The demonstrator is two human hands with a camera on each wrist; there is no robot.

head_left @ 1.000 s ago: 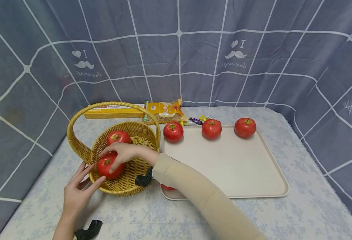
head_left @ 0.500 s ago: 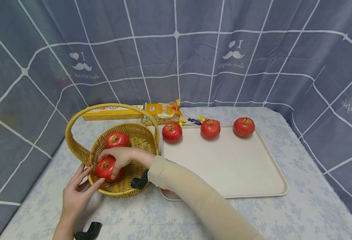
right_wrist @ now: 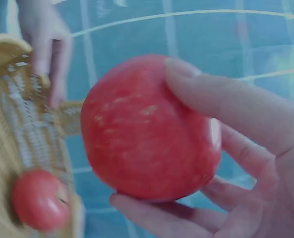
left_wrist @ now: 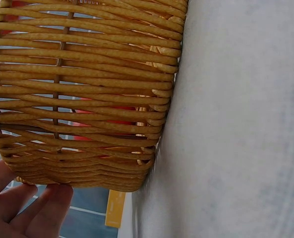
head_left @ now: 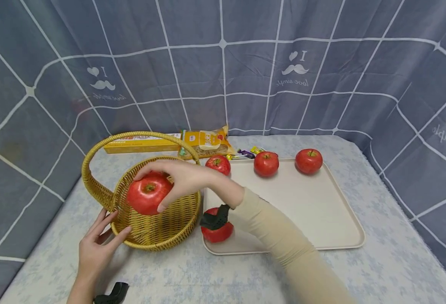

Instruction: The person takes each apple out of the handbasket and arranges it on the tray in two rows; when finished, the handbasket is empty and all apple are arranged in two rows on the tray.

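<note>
My right hand grips a red apple, thumb on one side and fingers on the other. It holds the apple up over the yellow wicker basket, inside the arch of its handle. A second apple lies in the basket in the right wrist view; the held one hides it from the head camera. At the basket's near left side, my left hand holds the rim by the handle's base, thumb on the front edge. The left wrist view shows its fingers against the woven wall.
Right of the basket, a cream tray bears apples, including a near-left apple partly covered by a black wrist mount. Behind stand a yellow pasta box, a food bag and wrapped candies. A curtain surrounds the table.
My right hand has lifted the apple from the basket's bottom and brought it slightly right. The tray's near-left apple shows more now. My left hand stays at the rim.
</note>
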